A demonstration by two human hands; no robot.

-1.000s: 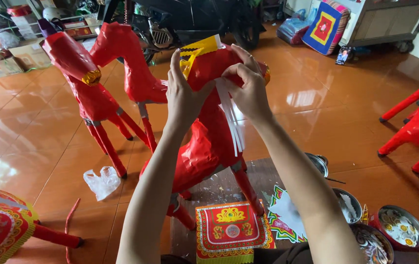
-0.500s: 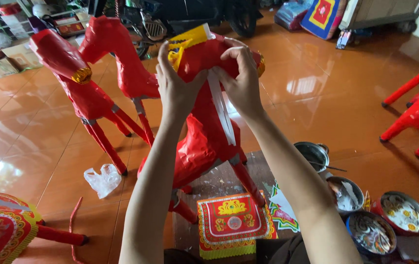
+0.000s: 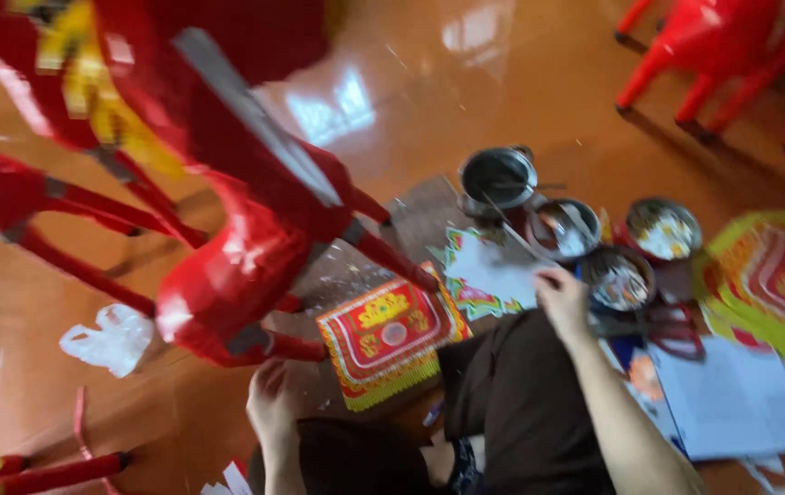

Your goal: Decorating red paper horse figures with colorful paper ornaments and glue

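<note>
The left hand [image 3: 273,403] is low down, close to the dark knee [image 3: 511,403]. Its fingers are loose and a bit apart, and it holds nothing. It is just under the back leg of the red paper horse [image 3: 246,266]. I cannot tell if it touches the leg.

The right hand [image 3: 562,298] reaches out over the knee. Its fingers are bent at the edge of a white paper sheet [image 3: 493,266]. The picture is blurry, so I cannot tell if the fingers pinch the sheet or only touch it.

Between the two hands a red and yellow square [image 3: 388,339] with a fringe lies flat on the floor. The horse stands just beside it, over a grey mat [image 3: 420,215]. The horse is big and shiny, with a grey strip [image 3: 255,119] down its neck and yellow trim [image 3: 108,101] near the top.

A white plastic bag [image 3: 108,339] lies on the floor to the left of the horse.

Past the right hand are small round bowls [image 3: 617,275] with bits of colour in them, set close together. A metal pot [image 3: 498,174] is behind them. A big red and yellow sheet [image 3: 777,275] lies to the right, and a pale sheet [image 3: 741,394] is nearer.

Far off, at the top right, more red legs [image 3: 676,55] stand on the shiny orange floor [image 3: 502,73].
</note>
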